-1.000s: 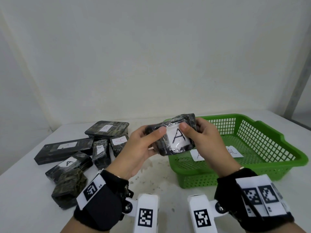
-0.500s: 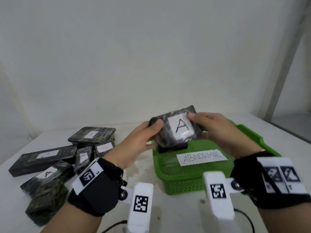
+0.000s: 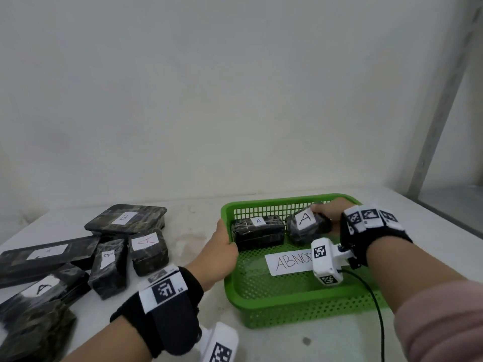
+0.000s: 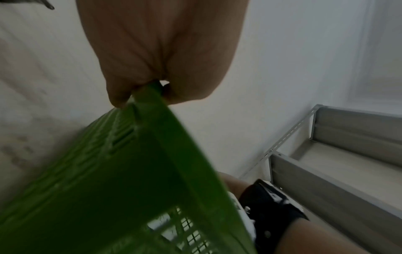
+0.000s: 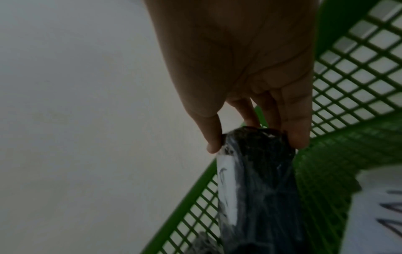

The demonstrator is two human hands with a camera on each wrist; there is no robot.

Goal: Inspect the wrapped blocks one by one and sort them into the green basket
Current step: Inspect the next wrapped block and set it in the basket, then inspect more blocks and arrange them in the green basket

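The green basket (image 3: pixel 261 307) stands on the white table at centre right. Inside, at its far end, my right hand (image 3: pixel 326 212) holds a dark wrapped block marked A (image 3: pixel 305 226), tilted next to another block marked A (image 3: pixel 257 231) that lies there. In the right wrist view my fingertips (image 5: pixel 214 146) pinch the block's (image 5: pixel 259 180) end above the basket mesh (image 5: pixel 359 86). My left hand (image 3: pixel 222 246) grips the basket's left rim; the left wrist view shows the fingers (image 4: pixel 121 96) curled over the rim (image 4: pixel 152 103).
Several dark wrapped blocks lie in a pile (image 3: pixel 109 259) on the table's left, labelled A or B. A paper label reading ABNORMAL (image 3: pixel 287 261) lies on the basket floor. A grey metal shelf frame (image 4: pixel 326 154) stands to the right.
My right hand carried the A block alone from in front of me down into the basket's far end. My left hand let go of it and took hold of the basket's left rim.
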